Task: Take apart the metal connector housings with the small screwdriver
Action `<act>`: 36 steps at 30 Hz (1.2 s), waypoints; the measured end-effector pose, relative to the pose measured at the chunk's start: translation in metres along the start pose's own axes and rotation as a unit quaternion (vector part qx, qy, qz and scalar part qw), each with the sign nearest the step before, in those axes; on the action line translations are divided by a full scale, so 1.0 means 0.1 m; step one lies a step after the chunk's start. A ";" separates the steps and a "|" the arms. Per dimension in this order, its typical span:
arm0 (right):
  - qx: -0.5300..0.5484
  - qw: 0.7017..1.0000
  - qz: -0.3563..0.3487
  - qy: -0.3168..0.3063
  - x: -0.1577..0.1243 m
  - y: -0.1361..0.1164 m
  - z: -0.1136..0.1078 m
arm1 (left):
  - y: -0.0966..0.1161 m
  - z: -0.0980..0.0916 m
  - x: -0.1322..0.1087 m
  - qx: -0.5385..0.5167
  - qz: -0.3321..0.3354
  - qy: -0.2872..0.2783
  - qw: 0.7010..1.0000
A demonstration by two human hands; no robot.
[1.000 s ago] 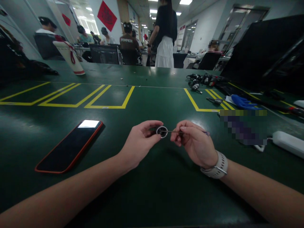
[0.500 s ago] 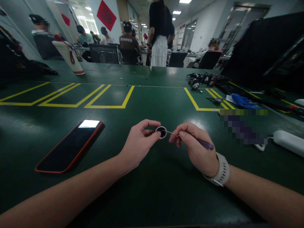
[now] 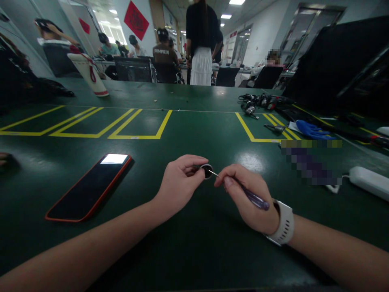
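Observation:
Between the thumb and fingers of my left hand point(image 3: 182, 178) is a small round metal-rimmed piece point(image 3: 208, 171) with a dark inside, its open face turned to the right. My right hand point(image 3: 247, 194) is closed around a screwdriver point(image 3: 253, 198) with a translucent purple handle and a thin metal shaft. The shaft's tip reaches into the opening of the round piece; whether it touches the inside I cannot tell. Both hands are above the green table point(image 3: 194, 251).
A phone point(image 3: 88, 188) in a red-orange case lies to the left. On the right are a white power strip point(image 3: 369, 182), a blue glove point(image 3: 313, 129) and a heap of dark tools point(image 3: 261, 101). Yellow tape point(image 3: 133, 137) marks the table. People sit and stand beyond it.
My right hand has moved slightly down, and the screwdriver's handle end now sits lower. In my left hand, the round piece has turned a little. A dark thing has appeared at the left edge.

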State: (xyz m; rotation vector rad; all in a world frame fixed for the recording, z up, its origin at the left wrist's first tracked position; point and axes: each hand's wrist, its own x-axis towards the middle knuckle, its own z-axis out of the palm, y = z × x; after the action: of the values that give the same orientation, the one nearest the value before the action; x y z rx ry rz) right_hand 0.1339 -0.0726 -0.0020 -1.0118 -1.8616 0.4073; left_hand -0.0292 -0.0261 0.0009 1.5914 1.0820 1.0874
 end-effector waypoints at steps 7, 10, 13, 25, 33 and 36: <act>-0.039 0.997 -0.061 -0.025 0.01 -0.01 -0.03 | 0.00 0.00 0.01 0.009 -0.001 -0.002 1.000; -0.044 0.997 -0.059 -0.023 0.01 -0.02 -0.03 | 0.00 -0.01 0.00 0.010 0.000 -0.002 1.000; -0.053 0.996 -0.060 -0.023 0.00 -0.01 -0.02 | 0.00 -0.01 0.00 0.009 -0.001 -0.009 1.000; -0.060 0.996 -0.069 -0.021 0.01 -0.02 -0.04 | 0.05 0.00 0.00 -0.009 -0.026 -0.015 0.999; -0.059 0.995 -0.074 -0.025 0.01 -0.02 -0.03 | 0.06 -0.01 -0.02 -0.007 -0.029 -0.025 0.999; -0.051 0.995 -0.077 -0.022 0.02 -0.02 -0.04 | 0.06 -0.01 -0.03 -0.012 -0.027 -0.040 0.999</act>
State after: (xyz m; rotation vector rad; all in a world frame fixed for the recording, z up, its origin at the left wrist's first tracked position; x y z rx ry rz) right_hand 0.1360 -0.0735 0.0025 -0.9251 -2.0008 0.2457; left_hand -0.0293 -0.0298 0.0062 1.5643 1.0486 0.9879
